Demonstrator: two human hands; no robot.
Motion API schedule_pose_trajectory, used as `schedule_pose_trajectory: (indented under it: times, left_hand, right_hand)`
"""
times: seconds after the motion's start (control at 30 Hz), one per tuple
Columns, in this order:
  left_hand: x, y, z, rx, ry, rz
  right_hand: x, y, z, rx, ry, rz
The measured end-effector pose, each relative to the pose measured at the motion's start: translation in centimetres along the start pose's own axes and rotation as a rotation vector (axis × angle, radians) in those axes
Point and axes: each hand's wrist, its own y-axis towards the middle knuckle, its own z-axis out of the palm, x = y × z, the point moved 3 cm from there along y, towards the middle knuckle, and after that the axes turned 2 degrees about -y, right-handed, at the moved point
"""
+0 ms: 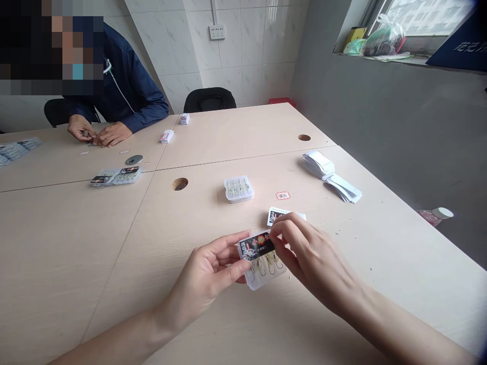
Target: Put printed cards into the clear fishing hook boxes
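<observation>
My left hand (pixel 216 268) grips a small clear plastic box of fish hooks (pixel 262 278), thumb in front and fingers behind it. A black printed label (pixel 255 247) lies across the upper part of its lid. At the label's right end, the fingers of my right hand (pixel 304 243) are pinched together on it; the fingertips partly hide that corner. Just behind my right hand sits a stack of labels (pixel 274 215), partly covered by the hand. Farther off stand similar hook boxes (pixel 239 188) without a black label.
White paper strips (pixel 319 165) lie in piles at the right. A small red-framed sticker (pixel 283 195) is on the table (pixel 182 314). Labelled boxes (pixel 116 176) stand at the left, near a cable hole (pixel 180 184). Across the table, a co-worker's hands (pixel 101 133) handle something small.
</observation>
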Motion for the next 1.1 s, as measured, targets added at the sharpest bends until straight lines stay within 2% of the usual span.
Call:
schedule_pose_trajectory:
  times: [0.43, 0.8, 0.97, 1.1]
  left_hand:
    - [0.3, 0.2, -0.3, -0.032, 0.053, 0.010]
    - [0.0, 0.0, -0.1, -0.044, 0.082, 0.016]
    - [-0.3, 0.0, -0.1, -0.052, 0.103, 0.029]
    - [-0.3, -0.1, 0.0, -0.034, 0.096, 0.020]
  right_hand:
    - [-0.1, -0.2, 0.5, 0.050, -0.068, -0.041]
    - [0.1, 0.2, 0.0, 0.060, -0.031, -0.010]
    - [-0.4, 0.2, -0.7, 0.018, 0.138, 0.098]
    - [-0.9, 0.3, -0.6, 0.035, 0.202, 0.177]
